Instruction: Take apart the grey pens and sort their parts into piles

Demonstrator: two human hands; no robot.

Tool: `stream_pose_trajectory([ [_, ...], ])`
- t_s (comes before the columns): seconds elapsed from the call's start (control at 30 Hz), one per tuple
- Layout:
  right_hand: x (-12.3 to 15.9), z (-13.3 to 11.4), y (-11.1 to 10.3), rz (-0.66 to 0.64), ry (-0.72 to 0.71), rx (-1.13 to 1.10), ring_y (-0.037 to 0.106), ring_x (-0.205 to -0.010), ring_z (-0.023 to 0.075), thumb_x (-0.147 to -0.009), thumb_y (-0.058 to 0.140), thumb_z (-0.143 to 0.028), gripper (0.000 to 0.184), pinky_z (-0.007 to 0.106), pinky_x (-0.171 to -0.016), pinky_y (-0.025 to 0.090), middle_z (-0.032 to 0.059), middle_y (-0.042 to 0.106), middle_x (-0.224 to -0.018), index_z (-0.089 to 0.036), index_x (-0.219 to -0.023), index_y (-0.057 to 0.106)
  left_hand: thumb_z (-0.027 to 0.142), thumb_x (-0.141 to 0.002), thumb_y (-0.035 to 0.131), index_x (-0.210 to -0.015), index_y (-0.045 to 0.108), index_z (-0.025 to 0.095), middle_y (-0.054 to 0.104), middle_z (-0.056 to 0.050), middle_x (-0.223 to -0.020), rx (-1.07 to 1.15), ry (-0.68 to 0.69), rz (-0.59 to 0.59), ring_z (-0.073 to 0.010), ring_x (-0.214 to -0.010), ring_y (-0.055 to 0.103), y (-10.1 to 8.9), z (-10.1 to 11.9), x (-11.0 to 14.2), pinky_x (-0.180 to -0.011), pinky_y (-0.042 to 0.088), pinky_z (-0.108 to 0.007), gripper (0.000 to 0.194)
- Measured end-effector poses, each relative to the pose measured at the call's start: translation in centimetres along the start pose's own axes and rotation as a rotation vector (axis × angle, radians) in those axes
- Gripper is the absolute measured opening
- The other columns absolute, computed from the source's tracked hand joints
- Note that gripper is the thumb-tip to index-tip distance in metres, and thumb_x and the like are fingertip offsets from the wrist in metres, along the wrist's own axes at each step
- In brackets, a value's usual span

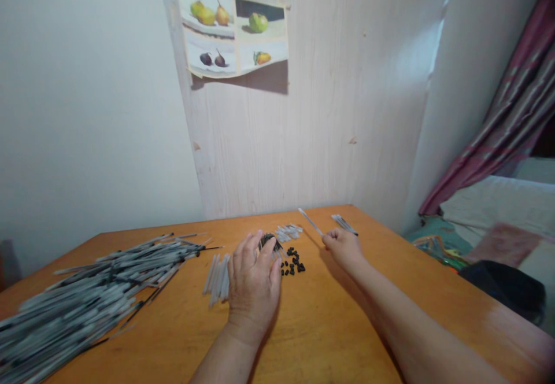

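Observation:
My right hand [340, 247] is closed in a pinch on one end of a slim, pale pen [310, 221], which points up and away to the left. My left hand [255, 277] is open, fingers apart and slightly bent, low over the table. Under and beside its fingertips lies a cluster of thin dark-tipped pieces [269, 241], partly hidden. To its left are several whitish translucent tubes [218, 277], some covered by the hand. Small black plugs [295, 262] are scattered between the two hands. Behind them lies a group of short clear caps [289, 232].
A large heap of long grey-white sticks with black parts [95, 297] spreads over the left of the orange-brown table [321, 338]. A small bundle of pens [344, 224] lies near the far right edge. Beyond that edge is a dark bag-like thing [505, 288]. A wall stands behind.

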State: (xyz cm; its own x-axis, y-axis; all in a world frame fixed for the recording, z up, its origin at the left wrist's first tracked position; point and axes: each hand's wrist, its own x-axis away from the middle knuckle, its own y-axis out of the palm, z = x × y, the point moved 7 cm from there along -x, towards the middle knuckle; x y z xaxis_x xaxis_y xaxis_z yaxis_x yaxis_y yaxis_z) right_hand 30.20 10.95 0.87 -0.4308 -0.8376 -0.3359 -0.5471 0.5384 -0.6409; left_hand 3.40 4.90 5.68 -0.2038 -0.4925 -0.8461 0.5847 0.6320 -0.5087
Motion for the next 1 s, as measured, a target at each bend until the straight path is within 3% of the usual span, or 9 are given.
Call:
stream_pose_trajectory([
  [0.23, -2.2, 3.8, -1.2, 0.045, 0.209, 0.304, 0.065, -0.081, 0.0266, -0.087, 0.049, -0.035, 0.028, 0.032, -0.063, 0.04, 0.0165, 0.071, -0.087, -0.018, -0.082, 0.07, 0.022, -0.086, 0.06, -0.121, 0.062, 0.023, 0.056, -0.013, -0.135, 0.011, 0.014, -0.016, -0.0328, -0.13, 0.045, 0.2, 0.2, 0.1, -0.106, 0.038, -0.052, 0.035],
  [0.4, -3.2, 6.2, -1.5, 0.052, 0.262, 0.409, 0.067, -0.09, 0.0321, -0.091, 0.045, -0.029, 0.031, 0.039, -0.07, 0.043, 0.0241, 0.07, -0.097, -0.014, -0.098, 0.071, 0.021, -0.086, 0.06, -0.12, 0.062, 0.024, 0.056, -0.012, -0.135, 0.031, 0.025, -0.01, -0.0323, -0.13, 0.045, 0.1, 0.4, 0.1, -0.106, 0.039, -0.051, 0.034],
  [0.67, -4.9, 8.4, -0.7, -0.012, 0.305, 0.51, 0.068, -0.099, 0.0344, -0.092, 0.045, -0.03, 0.036, 0.044, -0.081, 0.049, 0.0239, 0.07, -0.105, -0.01, -0.107, 0.071, 0.021, -0.086, 0.06, -0.118, 0.064, 0.023, 0.057, -0.011, -0.133, -0.001, 0.041, -0.037, -0.032, -0.13, 0.046, 0.4, 0.4, 0.3, -0.106, 0.04, -0.052, 0.032],
  [1.0, -5.8, 9.3, 0.1, -0.054, 0.316, 0.55, 0.068, -0.102, 0.0318, -0.093, 0.044, -0.03, 0.036, 0.042, -0.084, 0.052, 0.0212, 0.071, -0.11, -0.013, -0.11, 0.071, 0.023, -0.085, 0.062, -0.117, 0.065, 0.024, 0.058, -0.011, -0.133, -0.032, 0.06, -0.029, -0.0326, -0.129, 0.047, 0.2, 0.7, 0.3, -0.104, 0.041, -0.052, 0.031],
])
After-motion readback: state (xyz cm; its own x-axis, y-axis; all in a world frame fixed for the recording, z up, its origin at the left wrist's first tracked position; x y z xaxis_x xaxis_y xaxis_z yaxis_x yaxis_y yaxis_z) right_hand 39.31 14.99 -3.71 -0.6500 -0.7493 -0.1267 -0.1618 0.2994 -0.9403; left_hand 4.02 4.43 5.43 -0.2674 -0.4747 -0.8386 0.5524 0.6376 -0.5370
